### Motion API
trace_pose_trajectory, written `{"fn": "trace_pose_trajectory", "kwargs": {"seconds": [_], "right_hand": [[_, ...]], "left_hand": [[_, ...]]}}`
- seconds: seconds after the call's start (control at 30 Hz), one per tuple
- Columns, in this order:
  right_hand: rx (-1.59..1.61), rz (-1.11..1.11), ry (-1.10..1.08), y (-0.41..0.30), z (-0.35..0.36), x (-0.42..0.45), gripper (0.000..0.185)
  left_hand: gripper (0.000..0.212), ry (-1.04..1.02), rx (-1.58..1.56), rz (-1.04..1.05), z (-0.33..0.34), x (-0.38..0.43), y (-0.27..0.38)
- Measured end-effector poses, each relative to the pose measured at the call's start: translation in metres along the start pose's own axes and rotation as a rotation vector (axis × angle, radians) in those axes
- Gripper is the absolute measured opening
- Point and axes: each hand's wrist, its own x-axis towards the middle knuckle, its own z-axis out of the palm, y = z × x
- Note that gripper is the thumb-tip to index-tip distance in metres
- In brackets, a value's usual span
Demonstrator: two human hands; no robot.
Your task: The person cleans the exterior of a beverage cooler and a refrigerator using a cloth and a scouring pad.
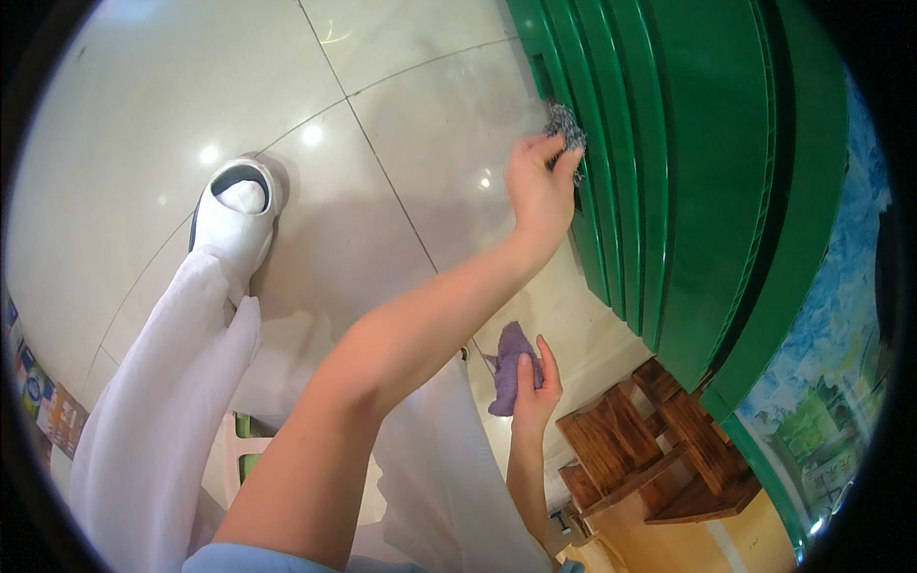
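My left hand [542,183] reaches across to the right and pinches a dark grey scouring pad [566,130], which looks like steel wool. The pad is against the lower ridges of a glossy green panel [706,165], close to a dark slot in it. Lower down, my right hand [537,394] grips a folded purple cloth [510,372], thumb on top. That cloth is held above the floor, apart from the panel.
Pale glossy tiles [372,165] cover the floor. A brown wooden stool-like piece [616,437] stands at lower right, near the panel's end. Part of a pink plastic frame [233,458] shows beside my leg. My white shoe [240,215] is at left.
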Motion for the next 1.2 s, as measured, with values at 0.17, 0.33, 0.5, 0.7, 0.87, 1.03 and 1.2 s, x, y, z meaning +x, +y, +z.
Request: {"fn": "trace_pose_trajectory", "kwargs": {"seconds": [0.17,0.33,0.5,0.7,0.87,1.03,1.2], "right_hand": [[0.041,0.015,0.017,0.004,-0.003,-0.002,0.037],[0.030,-0.036,0.019,0.009,-0.001,-0.001,0.037],[0.049,0.015,-0.006,0.009,-0.007,0.000,0.037],[0.054,0.015,0.017,0.004,-0.004,0.001,0.036],[0.031,0.035,0.012,0.009,0.000,0.005,0.036],[-0.008,-0.014,0.050,0.000,-0.003,0.001,0.036],[0.114,0.072,0.049,0.001,-0.001,0.004,0.036]], "left_hand": [[0.028,-0.035,-0.068,-0.223,-0.005,0.014,-0.004],[0.036,-0.010,-0.250,-0.275,0.004,0.000,-0.021],[0.040,-0.178,-0.176,-0.266,-0.016,0.025,0.017],[0.028,-0.087,-0.219,-0.195,-0.002,0.036,0.001],[0.025,-0.148,-0.007,-0.191,-0.009,0.005,-0.035],[0.029,-0.032,-0.172,0.044,-0.008,0.050,-0.009],[0.028,-0.006,0.007,0.241,-0.010,0.014,-0.011]]}}
